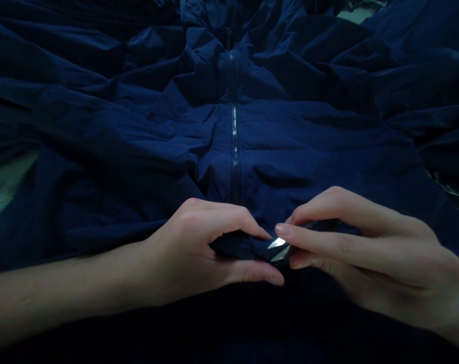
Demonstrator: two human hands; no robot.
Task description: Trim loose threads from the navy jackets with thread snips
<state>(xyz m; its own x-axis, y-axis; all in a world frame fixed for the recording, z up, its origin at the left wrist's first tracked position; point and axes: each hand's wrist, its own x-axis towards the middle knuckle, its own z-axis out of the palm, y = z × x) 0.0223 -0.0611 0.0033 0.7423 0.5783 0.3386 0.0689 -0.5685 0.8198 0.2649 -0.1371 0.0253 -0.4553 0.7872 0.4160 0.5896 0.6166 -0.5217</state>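
Two hands meet nr the near edge of a navy jacket, laid out wrinkled w/ its zipper [235,126] running near–far approx. down the middle. Jacket [308,121] fills most of the view, incl. far L & far R; pale surface [3,189] shows past it on the L. Key relation: a small shiny piece [278,243] sits betw. the hands, just R of the zipper line & nearer than the zipper's visible near end. Its visible sliver runs roughly L–R w/ a slight tilt, L end a bit nearer, R end a bit farther & tucked under fingertips. So it lies L of the R hand, R of the L hand; R hand is closest, seemingly touching. R hand [384,258]: fingertips drawn together, looks to be pinching the shiny piece, w/ dark cloth showing behind the fingers. L hand [193,242]: thumb & index curved apart in a C around a dark fold [239,248] of the jacket, index tip just beside the shiny piece, thumb tip on its near side. Other L fingers hidden, so can't tell if that hand grips the cloth or only rests round it. What the shiny piece is, also can't tell: too small, partly covered, light v. dim. Near edge of view is nearly black, no detail there.
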